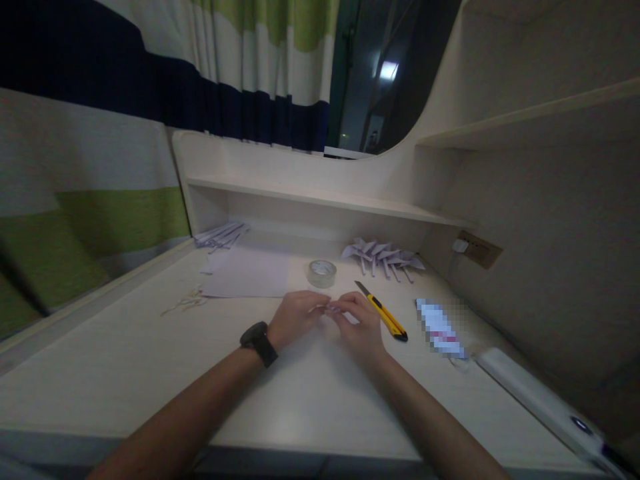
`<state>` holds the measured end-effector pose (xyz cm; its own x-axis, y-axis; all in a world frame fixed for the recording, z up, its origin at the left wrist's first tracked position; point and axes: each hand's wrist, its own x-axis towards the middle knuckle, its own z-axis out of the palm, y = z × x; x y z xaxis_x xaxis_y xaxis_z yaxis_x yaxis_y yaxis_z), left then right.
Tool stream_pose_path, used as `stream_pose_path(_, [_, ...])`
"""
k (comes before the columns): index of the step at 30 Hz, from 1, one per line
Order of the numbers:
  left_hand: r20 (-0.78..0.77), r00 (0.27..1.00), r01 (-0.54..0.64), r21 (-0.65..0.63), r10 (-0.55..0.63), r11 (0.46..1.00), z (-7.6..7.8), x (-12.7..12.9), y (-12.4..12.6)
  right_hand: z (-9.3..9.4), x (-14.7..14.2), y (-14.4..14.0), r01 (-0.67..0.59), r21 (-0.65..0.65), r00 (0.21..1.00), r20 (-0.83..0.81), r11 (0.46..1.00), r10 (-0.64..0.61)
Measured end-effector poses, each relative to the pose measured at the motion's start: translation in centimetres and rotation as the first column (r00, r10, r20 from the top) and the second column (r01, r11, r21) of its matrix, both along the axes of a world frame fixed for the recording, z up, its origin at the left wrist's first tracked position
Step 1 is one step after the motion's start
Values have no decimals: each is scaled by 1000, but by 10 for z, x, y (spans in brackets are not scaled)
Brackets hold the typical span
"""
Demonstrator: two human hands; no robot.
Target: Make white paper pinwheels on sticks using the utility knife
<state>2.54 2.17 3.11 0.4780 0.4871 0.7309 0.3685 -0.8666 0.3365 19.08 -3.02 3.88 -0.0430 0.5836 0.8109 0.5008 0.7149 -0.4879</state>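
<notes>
Over the middle of the desk my left hand [299, 316], with a black watch [259, 343] on its wrist, is closed in a pinch. My right hand [359, 324] pinches close against it. Between the fingertips of both is a small pale piece [332, 309] that looks like paper, mostly hidden by the fingers. Just beyond them lies a roll of clear tape [322, 273]. To the right of my right hand rests a yellow utility knife [385, 313] with its blade out, pointing away from me. White paper sheets [250, 270] lie beyond my left hand.
Several folded paper pinwheels [383, 257] lie at the back right, and rolled paper sticks [220, 235] at the back left. Thin strips [185, 301] are near the sheets. A phone [440, 328] and a long white bar [540, 400] lie right, below a wall socket [480, 249].
</notes>
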Motion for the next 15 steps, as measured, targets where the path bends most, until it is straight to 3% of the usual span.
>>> stream_pose_path(9, [-93, 994, 56, 11, -55, 998, 5, 2, -2, 0, 0, 0, -18, 2, 1000, 9, 1000, 18])
stream_pose_path(15, [-65, 992, 106, -85, -112, 991, 12, 2, -9, -1, 2, 0, 40, -6, 999, -12, 999, -40])
